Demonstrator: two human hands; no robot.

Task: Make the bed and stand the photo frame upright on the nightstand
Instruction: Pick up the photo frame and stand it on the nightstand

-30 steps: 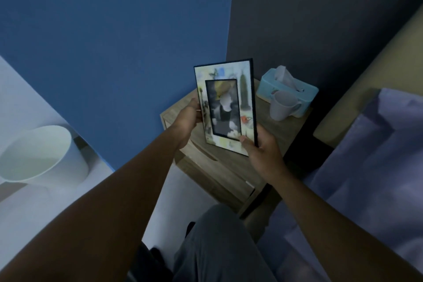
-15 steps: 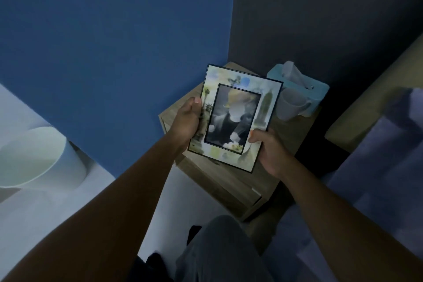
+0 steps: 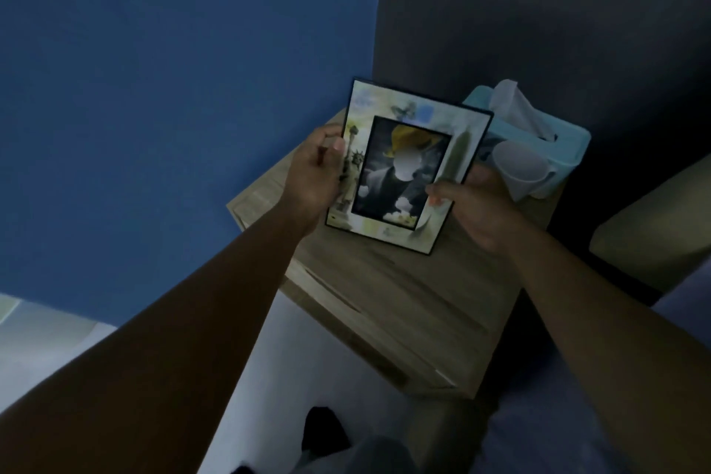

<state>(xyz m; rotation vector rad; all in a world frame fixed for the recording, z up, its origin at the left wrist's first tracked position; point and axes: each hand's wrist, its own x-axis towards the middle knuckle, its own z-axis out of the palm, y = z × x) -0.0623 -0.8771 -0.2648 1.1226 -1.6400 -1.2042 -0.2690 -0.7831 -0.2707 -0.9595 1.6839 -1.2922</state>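
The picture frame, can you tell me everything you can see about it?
The photo frame is a flat rectangle with a thin black edge and a wide pale border printed with soft drawings, among them a statue and a butterfly. In the middle sits a dark photo with something yellow at the top. It is held over the wooden nightstand, tilted and leaning back, not standing by itself. The left hand grips its left edge and the right hand its lower right edge. No stand at the back shows.

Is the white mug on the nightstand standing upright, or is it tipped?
Tipped. The white mug leans against the tissue box on the nightstand, with its open mouth turned sideways toward the photo frame.
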